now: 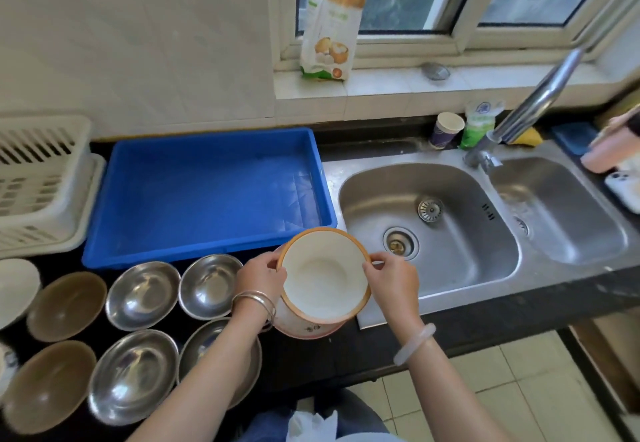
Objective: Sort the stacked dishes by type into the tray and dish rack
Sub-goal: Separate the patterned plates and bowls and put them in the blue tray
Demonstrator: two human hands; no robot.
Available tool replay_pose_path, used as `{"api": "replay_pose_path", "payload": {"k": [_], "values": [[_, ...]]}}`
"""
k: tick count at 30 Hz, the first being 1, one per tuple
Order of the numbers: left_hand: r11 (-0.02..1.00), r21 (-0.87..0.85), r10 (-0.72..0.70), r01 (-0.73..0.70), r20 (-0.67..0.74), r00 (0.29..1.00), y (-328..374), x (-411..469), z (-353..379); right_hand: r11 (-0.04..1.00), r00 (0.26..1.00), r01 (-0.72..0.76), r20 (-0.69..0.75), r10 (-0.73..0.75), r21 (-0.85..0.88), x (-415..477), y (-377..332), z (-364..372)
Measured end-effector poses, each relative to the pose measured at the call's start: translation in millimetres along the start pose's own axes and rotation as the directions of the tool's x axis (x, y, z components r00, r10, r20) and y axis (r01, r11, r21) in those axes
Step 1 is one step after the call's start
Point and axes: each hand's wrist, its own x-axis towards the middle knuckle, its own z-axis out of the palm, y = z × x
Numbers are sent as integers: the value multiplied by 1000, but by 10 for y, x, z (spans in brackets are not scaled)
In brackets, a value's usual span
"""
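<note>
- A white slatted dish rack (38, 181) was seen at the far left, at about nine o'clock from the plate.
- Brown bowls (65, 306) and steel bowls (142, 294) were ranged on the dark counter (311, 355), at about eight o'clock from the plate.
- A blue tray (207, 192) was placed just beyond them, at eleven o'clock from the plate.
- The left hand (259, 278) was closed on the left rim of an orange-rimmed white plate (323, 271).
- The plate was held tilted over a stack of like dishes (304, 329) at the counter's edge.
- The right hand (391, 278) was pinched on the right rim.
- A steel sink (450, 268) was seen at three o'clock.
</note>
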Motion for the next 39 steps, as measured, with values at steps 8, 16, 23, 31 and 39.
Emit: {"api": "replay_pose_path", "payload": {"k": [8, 16, 23, 31, 39], "values": [[989, -129, 90, -67, 179, 980, 436, -10, 238, 987, 984, -126, -110, 136, 95, 25, 224, -583], [992, -44, 128, -121, 303, 944, 566, -194, 865, 957, 951, -274, -124, 284, 93, -70, 810, -746], [995, 28, 86, -99, 297, 951, 542, -254, 1148, 927, 928, -357, -71, 366, 112, -34, 1140, -641], [999, 2, 51, -54, 300, 953, 494, -218, 1208, 926, 930, -354, -57, 363, 135, 43, 1246, -546], [995, 41, 77, -92, 273, 959, 475, -251, 1222, 943, 953, -298, -10, 302, 146, 13, 1334, -493]]}}
